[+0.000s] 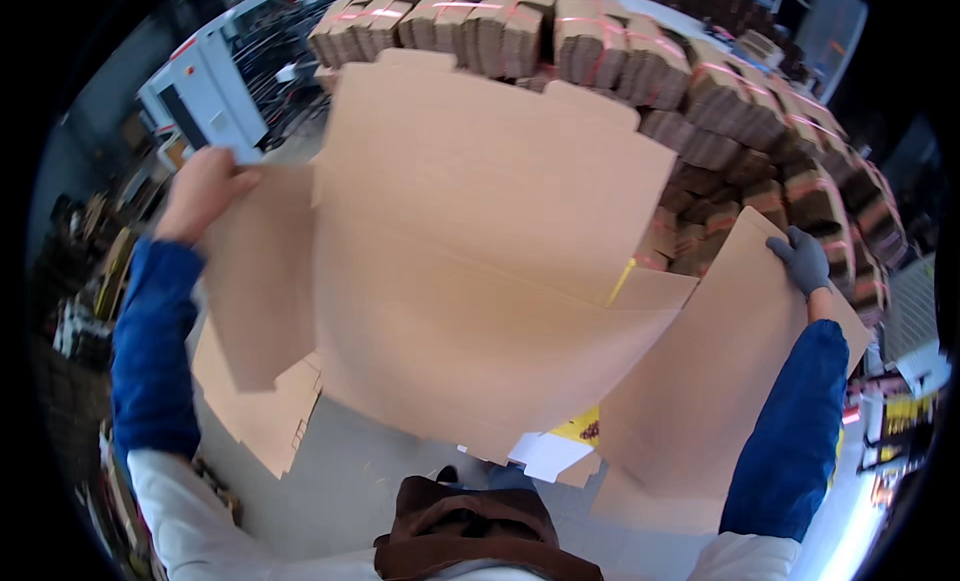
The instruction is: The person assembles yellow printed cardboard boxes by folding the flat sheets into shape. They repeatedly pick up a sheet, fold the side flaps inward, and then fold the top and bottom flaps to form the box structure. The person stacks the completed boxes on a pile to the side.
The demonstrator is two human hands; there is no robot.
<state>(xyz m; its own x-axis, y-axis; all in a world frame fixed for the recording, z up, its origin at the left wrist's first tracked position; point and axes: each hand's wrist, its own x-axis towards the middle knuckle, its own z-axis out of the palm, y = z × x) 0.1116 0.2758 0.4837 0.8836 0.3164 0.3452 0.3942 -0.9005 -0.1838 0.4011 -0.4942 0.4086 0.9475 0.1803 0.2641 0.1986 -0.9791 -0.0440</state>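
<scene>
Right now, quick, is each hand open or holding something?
Left hand: closed, holding the edge of the left cardboard panel.
Right hand: closed, holding the edge of the right cardboard panel.

Carton workshop, strapped cardboard stacks [590, 59], machinery [222, 93]

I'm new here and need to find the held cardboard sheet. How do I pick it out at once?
Look for the strapped bundles across the top. In front of them, mid-picture, the broad brown sheet spans from the bare left hand to the gloved right hand. Unlike the bundles, it is spread open, unstrapped.
</scene>
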